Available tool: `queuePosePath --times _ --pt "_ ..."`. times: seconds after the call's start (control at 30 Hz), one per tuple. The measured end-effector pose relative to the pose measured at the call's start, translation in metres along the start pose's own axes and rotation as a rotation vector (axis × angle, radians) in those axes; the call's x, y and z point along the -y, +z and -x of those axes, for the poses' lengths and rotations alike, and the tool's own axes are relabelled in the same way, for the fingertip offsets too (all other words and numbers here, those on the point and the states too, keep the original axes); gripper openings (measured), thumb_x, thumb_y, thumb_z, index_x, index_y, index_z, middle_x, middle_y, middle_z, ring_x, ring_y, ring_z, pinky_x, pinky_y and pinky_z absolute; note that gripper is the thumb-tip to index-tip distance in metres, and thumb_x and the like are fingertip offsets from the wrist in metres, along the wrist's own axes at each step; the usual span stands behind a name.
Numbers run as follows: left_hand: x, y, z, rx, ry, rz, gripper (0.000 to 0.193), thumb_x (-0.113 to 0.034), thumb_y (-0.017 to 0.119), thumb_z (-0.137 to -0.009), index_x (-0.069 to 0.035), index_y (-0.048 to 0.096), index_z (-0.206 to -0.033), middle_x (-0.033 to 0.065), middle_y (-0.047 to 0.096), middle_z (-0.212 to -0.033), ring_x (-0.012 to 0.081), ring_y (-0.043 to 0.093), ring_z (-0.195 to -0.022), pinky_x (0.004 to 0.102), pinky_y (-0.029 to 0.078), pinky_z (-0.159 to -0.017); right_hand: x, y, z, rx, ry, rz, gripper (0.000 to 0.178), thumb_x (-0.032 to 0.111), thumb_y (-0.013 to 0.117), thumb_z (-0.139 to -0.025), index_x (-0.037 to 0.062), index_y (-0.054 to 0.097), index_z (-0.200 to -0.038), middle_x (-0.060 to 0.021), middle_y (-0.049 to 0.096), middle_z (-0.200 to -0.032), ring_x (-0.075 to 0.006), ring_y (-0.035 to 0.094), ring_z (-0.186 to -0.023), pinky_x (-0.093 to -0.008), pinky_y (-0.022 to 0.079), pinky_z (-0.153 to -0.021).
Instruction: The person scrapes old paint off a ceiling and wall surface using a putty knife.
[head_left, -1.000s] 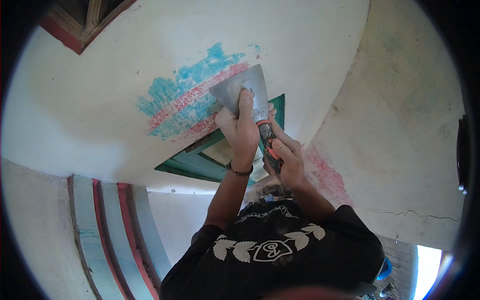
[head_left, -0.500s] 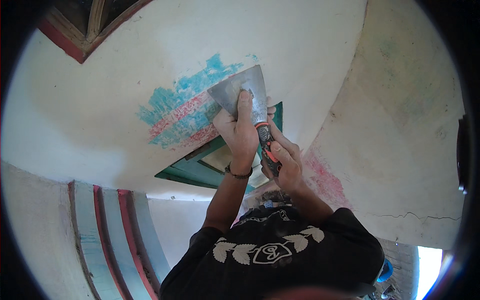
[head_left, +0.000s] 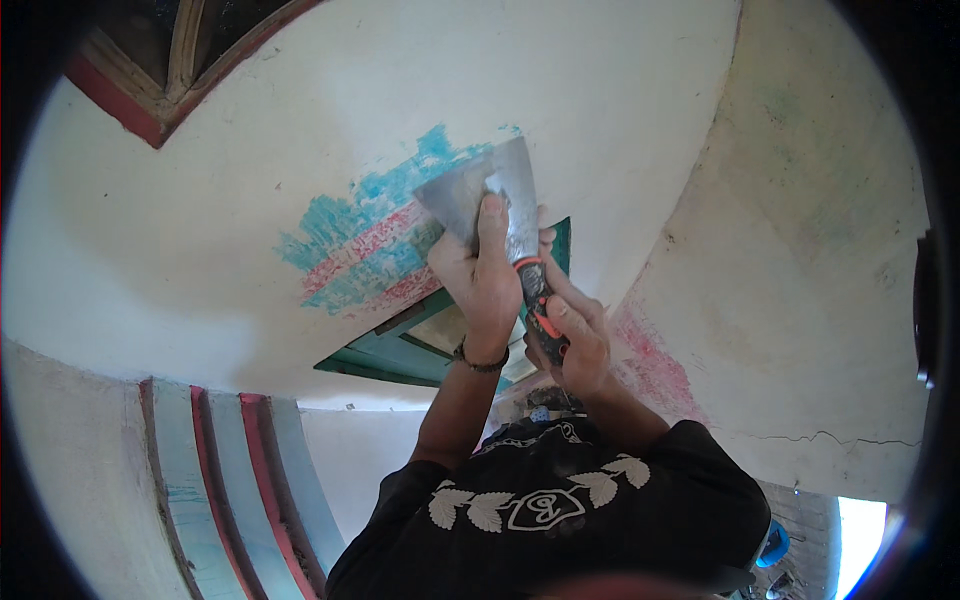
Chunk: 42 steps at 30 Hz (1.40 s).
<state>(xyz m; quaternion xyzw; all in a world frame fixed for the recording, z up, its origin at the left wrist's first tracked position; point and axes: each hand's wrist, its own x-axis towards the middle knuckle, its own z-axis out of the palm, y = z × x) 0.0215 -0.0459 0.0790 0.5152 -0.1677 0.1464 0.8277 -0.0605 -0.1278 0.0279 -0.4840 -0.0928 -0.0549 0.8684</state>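
Note:
A wide-bladed putty knife point(head_left: 518, 185) is held in both hands in front of the wall, its blade pointing up and its black-and-orange handle down. My right hand point(head_left: 587, 350) is wrapped round the handle. My left hand point(head_left: 482, 290), with a dark bracelet at the wrist, grips the blade, its thumb lying flat on the face and its other fingers mostly hidden. Pale dust or filler coats the fingers. Beyond the blade, a patch of blue and pink paint point(head_left: 345, 235) shows on the off-white wall point(head_left: 230, 240).
A green-framed opening point(head_left: 385, 365) lies behind my forearms. At the upper left is a red-and-brown wooden frame point(head_left: 160, 105). Red ribs point(head_left: 265, 450) run down the lower left. The right-hand wall point(head_left: 800, 260) carries a pink smear point(head_left: 655, 365) and a crack. A blue object point(head_left: 773, 543) sits lower right.
The whole view has shifted slightly, with the wall patch and frames now lower in the picture. My left thumb sits slightly lower on the blade. Both hands keep their hold.

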Motion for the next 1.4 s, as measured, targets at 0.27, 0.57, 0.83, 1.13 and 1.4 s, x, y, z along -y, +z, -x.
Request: queuePosePath --times 0.27,0.57,0.83,1.13,1.4 --pt "0.016 -0.019 0.021 -0.088 -0.11 0.023 0.027 -0.018 0.058 -0.101 0.008 0.062 -0.107 0.0156 0.069 -0.089 0.0201 0.069 -0.064 0.0307 0.057 -0.054 -0.024 -0.003 0.022 -0.033 0.044 0.056 0.063 0.029 0.043 -0.101 -0.0015 0.032 -0.155 -0.0018 0.058 -0.079 -0.005 0.041 -0.049 -0.0219 0.033 -0.045" --pt "0.01 0.0 0.011 -0.069 -0.048 0.046 0.028 -0.016 0.056 -0.103 0.01 0.064 -0.096 0.0151 0.07 -0.078 0.0187 0.069 -0.062 0.03 0.057 -0.055 -0.002 -0.011 0.002 -0.008 -0.056 0.204 0.07 0.033 0.045 -0.099 -0.0072 0.029 -0.154 -0.0026 0.057 -0.073 -0.0061 0.045 -0.051 -0.022 0.034 -0.046" --pt "0.038 -0.02 0.029 -0.122 0.059 -0.053 0.03 -0.017 0.06 -0.101 0.01 0.064 -0.089 0.0088 0.068 -0.076 0.0147 0.069 -0.064 0.0278 0.054 -0.052 -0.037 -0.024 0.026 -0.02 0.034 0.209 0.066 0.031 0.044 -0.1 -0.0067 0.031 -0.153 -0.0036 0.058 -0.08 -0.0074 0.046 -0.055 -0.0234 0.036 -0.05" --pt "0.012 -0.016 0.03 -0.207 -0.017 0.079 0.03 -0.02 0.061 -0.101 0.008 0.063 -0.09 0.0098 0.068 -0.08 0.0172 0.07 -0.062 0.0294 0.057 -0.051 0.009 -0.017 0.025 -0.254 -0.584 0.821 0.051 0.013 0.06 -0.092 -0.0079 0.052 -0.137 -0.0105 0.06 -0.1 -0.0176 0.054 -0.091 -0.0324 0.044 -0.08" --pt "0.025 -0.058 0.094 -0.272 -0.148 0.047 0.023 -0.016 0.062 -0.099 0.005 0.059 -0.108 0.0124 0.068 -0.088 0.0203 0.067 -0.059 0.0308 0.057 -0.049 0.116 0.039 0.102 -0.357 -1.464 0.473 0.059 0.033 0.06 -0.096 0.0046 0.038 -0.144 -0.013 0.06 -0.119 -0.0262 0.054 -0.103 -0.0431 0.041 -0.087"
